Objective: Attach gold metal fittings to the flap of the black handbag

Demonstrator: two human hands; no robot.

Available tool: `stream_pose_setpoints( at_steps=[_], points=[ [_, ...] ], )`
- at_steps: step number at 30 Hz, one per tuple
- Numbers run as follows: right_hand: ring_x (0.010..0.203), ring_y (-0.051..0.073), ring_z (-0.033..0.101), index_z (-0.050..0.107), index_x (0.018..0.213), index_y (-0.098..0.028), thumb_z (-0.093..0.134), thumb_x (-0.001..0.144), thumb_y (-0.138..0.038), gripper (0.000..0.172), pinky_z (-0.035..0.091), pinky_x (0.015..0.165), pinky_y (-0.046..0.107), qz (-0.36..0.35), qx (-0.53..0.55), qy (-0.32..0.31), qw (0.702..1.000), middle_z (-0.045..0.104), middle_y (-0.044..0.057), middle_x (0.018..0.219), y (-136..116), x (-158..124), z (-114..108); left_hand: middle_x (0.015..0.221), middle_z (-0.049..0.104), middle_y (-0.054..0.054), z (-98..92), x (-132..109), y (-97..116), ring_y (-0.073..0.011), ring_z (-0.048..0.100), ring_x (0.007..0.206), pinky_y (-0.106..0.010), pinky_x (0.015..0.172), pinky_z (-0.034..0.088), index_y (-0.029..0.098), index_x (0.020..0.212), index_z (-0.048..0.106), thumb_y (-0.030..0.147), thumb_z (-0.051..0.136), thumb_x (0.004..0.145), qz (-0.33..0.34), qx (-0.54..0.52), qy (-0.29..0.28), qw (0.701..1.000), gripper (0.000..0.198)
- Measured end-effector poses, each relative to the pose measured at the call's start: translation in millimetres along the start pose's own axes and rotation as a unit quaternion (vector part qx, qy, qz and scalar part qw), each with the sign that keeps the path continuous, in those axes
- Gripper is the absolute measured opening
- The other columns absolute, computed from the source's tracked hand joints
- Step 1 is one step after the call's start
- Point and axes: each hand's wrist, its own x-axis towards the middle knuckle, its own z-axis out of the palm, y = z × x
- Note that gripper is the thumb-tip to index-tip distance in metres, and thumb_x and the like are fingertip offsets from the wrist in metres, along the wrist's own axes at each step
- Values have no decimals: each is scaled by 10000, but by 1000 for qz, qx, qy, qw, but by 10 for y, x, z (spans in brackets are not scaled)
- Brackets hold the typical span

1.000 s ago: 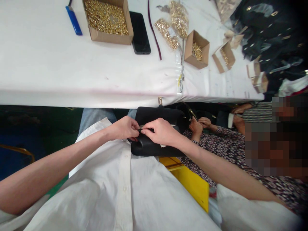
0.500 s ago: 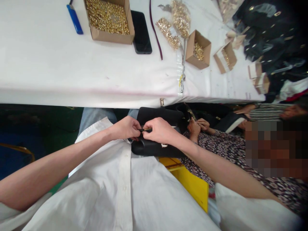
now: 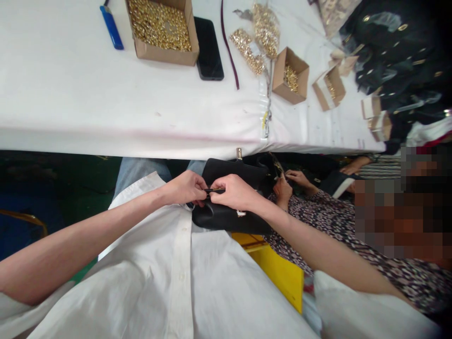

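Note:
A black handbag (image 3: 229, 222) lies across my lap below the table edge, with a small metal clasp (image 3: 239, 153) at its far side and a white tag (image 3: 241, 213) near its right side. Over the bag, my left hand (image 3: 189, 187) is closed, its fingertips pinching one end of a narrow black strip (image 3: 216, 190) with a gold-coloured glint. Facing it, my right hand (image 3: 231, 192) grips the same strip between thumb and fingers. The fingers partly cover the strip, so I cannot tell whether it joins the bag.
On the white table (image 3: 84, 94) are a box of gold-coloured metal pieces (image 3: 165, 55), a phone (image 3: 209, 49), a blue lighter-like object (image 3: 112, 29), bags of metal pieces (image 3: 266, 30) and smaller cardboard boxes (image 3: 290, 84). A co-worker's hands (image 3: 284, 188) work at my right, beside a yellow panel (image 3: 282, 278).
Both my hands keep nearly the same pinch on the strip. The view has shifted slightly, and the co-worker's hands have moved a little.

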Motion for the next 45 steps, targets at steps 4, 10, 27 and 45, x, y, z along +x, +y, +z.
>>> stream_pose_setpoints(
  at_steps=[4,10,27,45],
  points=[
    [733,158,665,844,909,-193,694,859,-285,183,363,612,266,-12,15,9,1000,780,19,796,17,-5,-12,706,796,-54,-2,13,11,-271,836,766,-252,589,631,162,840,763,137,648,780,7,5,3,1000,133],
    [744,181,703,873,956,-208,710,863,-272,198,407,619,271,14,17,15,1000,812,38,831,-42,-41,-33,700,795,-51,17,15,46,-256,823,732,-252,576,614,164,839,758,127,646,773,12,22,8,1000,135],
    [919,215,760,859,1064,-186,697,858,-236,267,508,742,267,-27,42,-16,999,842,61,1021,55,35,-13,806,775,-9,99,-109,-73,-207,759,748,-280,648,541,172,1282,564,296,725,948,40,8,38,998,391],
    [846,193,709,817,960,-192,677,855,-207,176,461,752,298,-41,47,64,996,813,34,930,46,-41,47,1079,779,-81,281,-310,-225,-277,731,1027,-420,879,576,201,1402,589,542,807,945,90,-29,108,990,611]
  ],
)
